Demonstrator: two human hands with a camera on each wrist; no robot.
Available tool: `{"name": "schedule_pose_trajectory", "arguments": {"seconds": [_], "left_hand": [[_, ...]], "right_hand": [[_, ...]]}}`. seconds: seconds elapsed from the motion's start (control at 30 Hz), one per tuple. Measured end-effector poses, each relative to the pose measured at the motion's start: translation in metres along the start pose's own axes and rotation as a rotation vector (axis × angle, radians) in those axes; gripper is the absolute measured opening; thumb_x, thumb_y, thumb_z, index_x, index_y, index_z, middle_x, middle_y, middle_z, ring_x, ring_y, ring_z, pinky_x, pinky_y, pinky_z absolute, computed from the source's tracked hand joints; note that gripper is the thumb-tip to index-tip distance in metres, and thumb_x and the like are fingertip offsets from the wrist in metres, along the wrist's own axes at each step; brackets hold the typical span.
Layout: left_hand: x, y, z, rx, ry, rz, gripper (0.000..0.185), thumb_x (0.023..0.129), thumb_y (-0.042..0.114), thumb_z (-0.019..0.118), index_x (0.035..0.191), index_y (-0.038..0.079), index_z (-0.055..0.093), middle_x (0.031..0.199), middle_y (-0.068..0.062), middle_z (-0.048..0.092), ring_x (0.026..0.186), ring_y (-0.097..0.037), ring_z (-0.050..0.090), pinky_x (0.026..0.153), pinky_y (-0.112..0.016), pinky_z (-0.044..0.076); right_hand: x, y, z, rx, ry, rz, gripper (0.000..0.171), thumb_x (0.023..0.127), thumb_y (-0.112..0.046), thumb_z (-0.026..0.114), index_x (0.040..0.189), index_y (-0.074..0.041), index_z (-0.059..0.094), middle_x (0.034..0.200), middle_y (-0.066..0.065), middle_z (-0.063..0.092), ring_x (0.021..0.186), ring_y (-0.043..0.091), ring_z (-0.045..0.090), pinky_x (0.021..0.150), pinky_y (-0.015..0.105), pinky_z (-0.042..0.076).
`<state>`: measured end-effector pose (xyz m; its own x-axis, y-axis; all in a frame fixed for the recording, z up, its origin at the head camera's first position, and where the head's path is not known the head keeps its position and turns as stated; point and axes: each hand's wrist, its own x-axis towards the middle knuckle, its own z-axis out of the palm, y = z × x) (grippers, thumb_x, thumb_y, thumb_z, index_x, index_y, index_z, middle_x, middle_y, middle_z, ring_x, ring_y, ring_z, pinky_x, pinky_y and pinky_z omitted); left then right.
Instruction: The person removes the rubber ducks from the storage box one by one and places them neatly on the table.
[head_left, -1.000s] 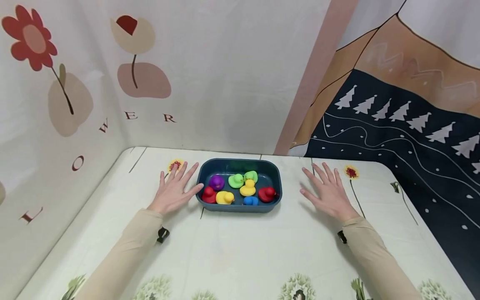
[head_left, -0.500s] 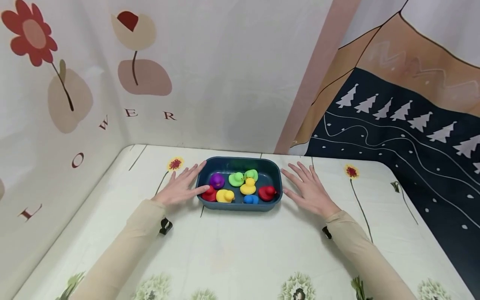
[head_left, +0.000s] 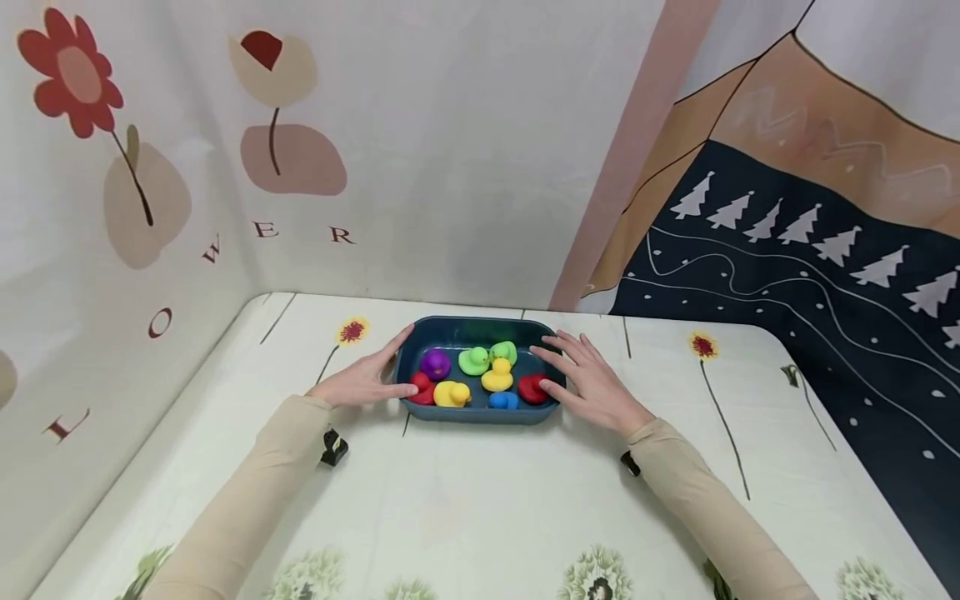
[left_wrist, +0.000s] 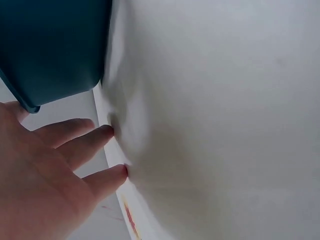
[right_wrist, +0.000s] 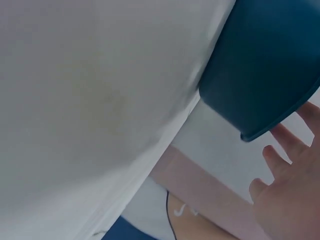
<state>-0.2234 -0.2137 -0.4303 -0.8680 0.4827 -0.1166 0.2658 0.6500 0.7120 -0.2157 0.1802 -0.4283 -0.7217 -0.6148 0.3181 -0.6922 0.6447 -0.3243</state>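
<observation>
- Head view: I see my left hand point(head_left: 365, 381) flat against the left end of the dark blue tub point(head_left: 480, 332), fingers straight along its wall, thumb at the near corner; it grips nothing.
- My right hand point(head_left: 590, 385) lies over the tub's right rim, fingers spread and relaxed, thumb just beside the red duck point(head_left: 530, 387); it holds nothing.
- The tub sits on the desk point(head_left: 480, 500) between both hands, with a purple duck point(head_left: 434, 363), green ducks point(head_left: 474, 360), yellow ducks point(head_left: 497, 377) and a blue duck point(head_left: 501, 401) inside.
- Left wrist view: straight fingers point(left_wrist: 75, 140) sit just below the tub's corner point(left_wrist: 55, 50).
- Right wrist view: extended fingers point(right_wrist: 285, 150) touch the tub's rim point(right_wrist: 265, 70).
</observation>
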Motion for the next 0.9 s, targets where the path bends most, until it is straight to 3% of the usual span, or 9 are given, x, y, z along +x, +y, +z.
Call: {"name": "schedule_pose_trajectory", "arguments": {"seconds": [0.37, 0.47, 0.63, 0.9], "left_hand": [[-0.002, 0.002, -0.003, -0.037, -0.022, -0.037, 0.103, 0.085, 0.045, 0.071, 0.156, 0.031, -0.003, 0.154, -0.027, 0.020, 0.136, -0.048, 0.027, 0.102, -0.067, 0.026], [-0.003, 0.003, -0.002, -0.039, -0.037, -0.042, 0.105, 0.084, 0.048, 0.071, 0.156, 0.032, -0.004, 0.154, -0.027, 0.021, 0.136, -0.048, 0.026, 0.102, -0.068, 0.026], [-0.003, 0.002, -0.001, -0.032, -0.035, -0.044, 0.105, 0.083, 0.049, 0.071, 0.156, 0.033, -0.004, 0.153, -0.027, 0.022, 0.136, -0.047, 0.027, 0.101, -0.068, 0.027], [-0.003, 0.001, -0.003, -0.038, -0.028, -0.043, 0.105, 0.084, 0.048, 0.072, 0.156, 0.033, -0.003, 0.154, -0.027, 0.021, 0.136, -0.048, 0.027, 0.102, -0.067, 0.026]], "right_hand": [[0.019, -0.019, 0.008, 0.118, -0.009, -0.104, 0.044, 0.096, -0.033, 0.060, 0.135, -0.012, 0.057, 0.135, 0.009, 0.051, 0.135, 0.027, 0.034, 0.115, 0.046, 0.012], [0.021, -0.024, 0.010, 0.142, -0.011, -0.112, 0.043, 0.094, -0.031, 0.064, 0.134, -0.013, 0.059, 0.131, 0.007, 0.052, 0.127, 0.025, 0.040, 0.112, 0.046, 0.024], [0.024, -0.033, 0.015, 0.195, -0.026, -0.114, 0.043, 0.093, -0.031, 0.066, 0.132, -0.014, 0.061, 0.126, 0.005, 0.054, 0.120, 0.021, 0.042, 0.095, 0.042, 0.044], [0.033, -0.044, 0.021, 0.226, -0.056, -0.145, 0.039, 0.093, -0.031, 0.065, 0.128, -0.013, 0.064, 0.123, 0.003, 0.056, 0.116, 0.019, 0.044, 0.094, 0.040, 0.043]]}}
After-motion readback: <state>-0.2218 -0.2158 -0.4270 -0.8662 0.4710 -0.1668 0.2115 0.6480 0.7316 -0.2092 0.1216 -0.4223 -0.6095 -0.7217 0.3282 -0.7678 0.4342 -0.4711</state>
